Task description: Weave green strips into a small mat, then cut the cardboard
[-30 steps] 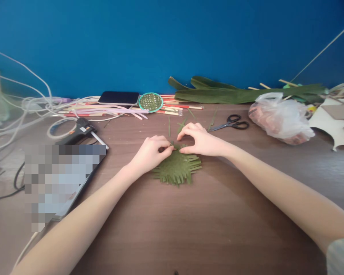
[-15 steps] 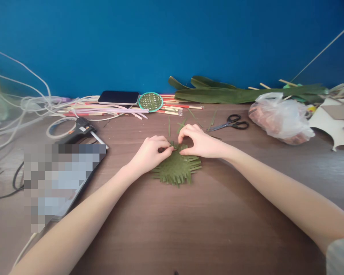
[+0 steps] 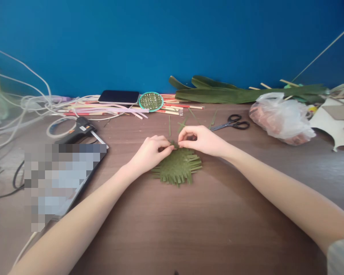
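A woven piece of green leaf strips (image 3: pixel 176 167) lies flat on the brown table, its strip ends sticking out around the edge. My left hand (image 3: pixel 153 152) is closed at its upper left edge, thumb and fingertips pinching the weave. At the far edge, my right hand (image 3: pixel 199 140) pinches with thumb and index finger close to the left fingertips. A strip end seems to be between the right fingers, though the fingers partly cover it. Loose narrow leaf strips (image 3: pixel 169 126) lie just beyond the hands.
Black-handled scissors (image 3: pixel 232 123) lie beyond my right hand. Long green leaves (image 3: pixel 218 94), a phone (image 3: pixel 119 96) and a round green-rimmed woven disc (image 3: pixel 151 101) line the wall. A plastic bag (image 3: pixel 283 120) sits at right; a glue gun (image 3: pixel 81 130) and tablet (image 3: pixel 71 179) at left.
My right thumb and index finger have closed from a wide gap into a pinch at the far edge of the weave. My left hand has stayed in place.
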### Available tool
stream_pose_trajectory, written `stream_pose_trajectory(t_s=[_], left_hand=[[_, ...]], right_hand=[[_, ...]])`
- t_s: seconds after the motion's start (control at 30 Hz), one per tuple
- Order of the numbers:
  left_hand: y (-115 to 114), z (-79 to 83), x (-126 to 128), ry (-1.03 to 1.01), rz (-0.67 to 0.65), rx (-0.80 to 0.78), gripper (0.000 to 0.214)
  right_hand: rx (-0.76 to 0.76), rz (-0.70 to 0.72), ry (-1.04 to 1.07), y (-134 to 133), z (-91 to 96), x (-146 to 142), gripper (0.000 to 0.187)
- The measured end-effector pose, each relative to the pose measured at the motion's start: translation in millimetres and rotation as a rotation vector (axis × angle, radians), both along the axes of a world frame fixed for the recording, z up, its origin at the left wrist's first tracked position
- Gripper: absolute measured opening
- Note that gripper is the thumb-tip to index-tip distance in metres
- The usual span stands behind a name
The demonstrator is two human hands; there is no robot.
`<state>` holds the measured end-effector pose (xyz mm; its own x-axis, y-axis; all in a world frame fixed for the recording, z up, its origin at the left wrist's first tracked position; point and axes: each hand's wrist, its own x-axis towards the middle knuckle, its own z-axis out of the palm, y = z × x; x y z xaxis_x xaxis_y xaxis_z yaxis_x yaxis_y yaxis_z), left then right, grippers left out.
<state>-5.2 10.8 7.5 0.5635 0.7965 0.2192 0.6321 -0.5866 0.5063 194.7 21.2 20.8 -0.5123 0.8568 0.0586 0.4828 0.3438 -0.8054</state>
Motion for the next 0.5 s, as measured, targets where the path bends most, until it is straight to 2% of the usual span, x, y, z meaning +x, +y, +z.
stream_pose_trajectory(t_s=[0.13,0.3,0.5], left_hand=[[0.9,-1.7,-1.2,0.023,-0.015,0.011,0.028],[1.2,-3.3,-2.0,0.037,-0.015,-0.004,0.019],[1.3,-2.2,-2.6,0.065,-0.028,-0.015,0.017]], right_hand=[[-0.077,-0.020,0.068,0.3,-3.1,-0.3,0.015],[-0.055,0.023,0.036,1.8,-3.9,-1.5,0.019],[-0.050,-0.050,0.036,0.9,-0.8,-1.8,0.034]])
